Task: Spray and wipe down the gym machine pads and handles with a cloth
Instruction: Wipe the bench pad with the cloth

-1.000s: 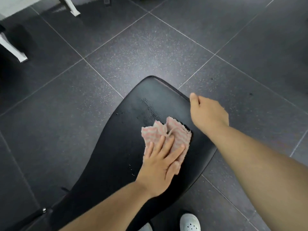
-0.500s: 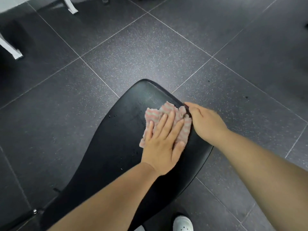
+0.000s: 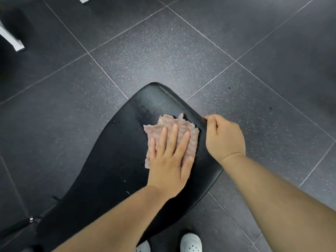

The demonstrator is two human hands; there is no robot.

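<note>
– while the left hand (image 3: 169, 160) lies on the cloth (image 3: 170, 122), how is item one entered?
– item 1, cloth: pink-striped, crumpled, on the black pad (image 3: 112, 160), toward its far end, close to the 3 o'clock edge. left hand: fingers straight and spread, palm flat, pressing the cloth down; nothing gripped.
– item 2?
– right hand (image 3: 225, 139): fingers curled over the pad's edge, just at 3 o'clock of the cloth, holding the pad.
– the pad's lie?
– long axis from 1 o'clock, the rounded far end, to 7 o'clock, the narrow near end. spray droplets (image 3: 116, 122) show at 9 o'clock of the cloth, more toward 7.
– so the next stroke?
– likely down the axis toward 7 or 8 o'clock. the left hand is nearer and on the cloth, and the right one braces.
</note>
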